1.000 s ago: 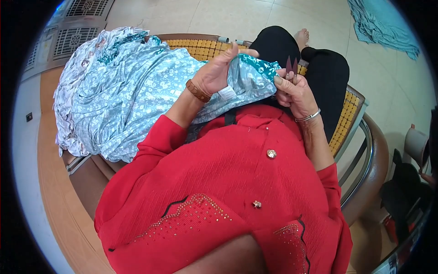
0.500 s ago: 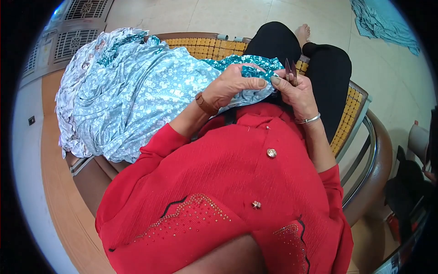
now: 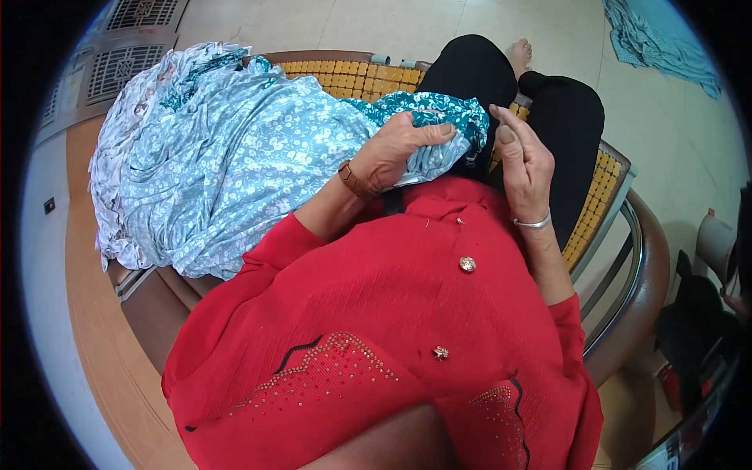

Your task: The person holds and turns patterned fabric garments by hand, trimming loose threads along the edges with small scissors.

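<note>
- The left hand (image 3: 392,153) has its thumb and finger closed in a pinch on the green edge (image 3: 473,117) of a big flower cloth (image 3: 258,157).
- The right hand (image 3: 526,163) is up just beside that green edge, near its right end. The thumb and first finger are a little way apart. I can't tell if anything is tucked inside that hand.
- A brown band (image 3: 354,180) goes around the left wrist, and a silver bangle (image 3: 533,224) goes around the right one.
- The flower cloth is pale blue with white flowers. It lies in a heap on the left end of the seat (image 3: 337,74), and its green edge comes across to the lap.
- A crumpled white cloth (image 3: 116,176) lies at the far left of the heap.
- The seat has yellow-brown tiles and a brown front edge.
- The person wears a red top (image 3: 376,313) and black trousers (image 3: 470,82).
- A bare foot (image 3: 519,56) is past the front edge of the seat.
- A curved brown armrest (image 3: 648,290) stands by the seat's right edge.
- A blue-green cloth (image 3: 658,51) lies on the floor (image 3: 415,23), well apart from the seat's front right corner.
</note>
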`<state>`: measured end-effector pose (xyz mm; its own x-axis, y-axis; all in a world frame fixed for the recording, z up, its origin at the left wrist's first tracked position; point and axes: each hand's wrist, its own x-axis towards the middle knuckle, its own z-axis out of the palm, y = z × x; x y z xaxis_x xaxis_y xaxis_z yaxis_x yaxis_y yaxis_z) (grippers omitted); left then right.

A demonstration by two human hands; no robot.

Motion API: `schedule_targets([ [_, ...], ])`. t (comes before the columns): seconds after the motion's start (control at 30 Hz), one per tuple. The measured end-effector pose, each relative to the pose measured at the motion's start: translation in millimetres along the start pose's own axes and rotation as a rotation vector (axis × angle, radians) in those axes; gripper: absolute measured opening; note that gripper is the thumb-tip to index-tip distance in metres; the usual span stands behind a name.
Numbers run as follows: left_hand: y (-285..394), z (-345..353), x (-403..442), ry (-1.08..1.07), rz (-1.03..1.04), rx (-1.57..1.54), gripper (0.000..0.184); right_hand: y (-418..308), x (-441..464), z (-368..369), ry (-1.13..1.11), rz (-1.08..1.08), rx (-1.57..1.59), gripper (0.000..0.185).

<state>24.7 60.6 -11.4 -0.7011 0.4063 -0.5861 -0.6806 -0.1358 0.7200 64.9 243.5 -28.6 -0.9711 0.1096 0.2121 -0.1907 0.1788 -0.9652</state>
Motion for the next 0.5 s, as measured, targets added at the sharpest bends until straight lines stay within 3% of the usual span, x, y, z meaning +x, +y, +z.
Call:
schedule_targets([
  [0.2,-4,11,-2,0.154,0.021,-0.139,0.016,-8,-8,2,-0.131,0.041,-0.224,0.025],
  [0.5,-8,0,0,0.029,-0.004,-0.06,0.018,5,-11,4,-0.07,0.093,-0.012,0.02],
])
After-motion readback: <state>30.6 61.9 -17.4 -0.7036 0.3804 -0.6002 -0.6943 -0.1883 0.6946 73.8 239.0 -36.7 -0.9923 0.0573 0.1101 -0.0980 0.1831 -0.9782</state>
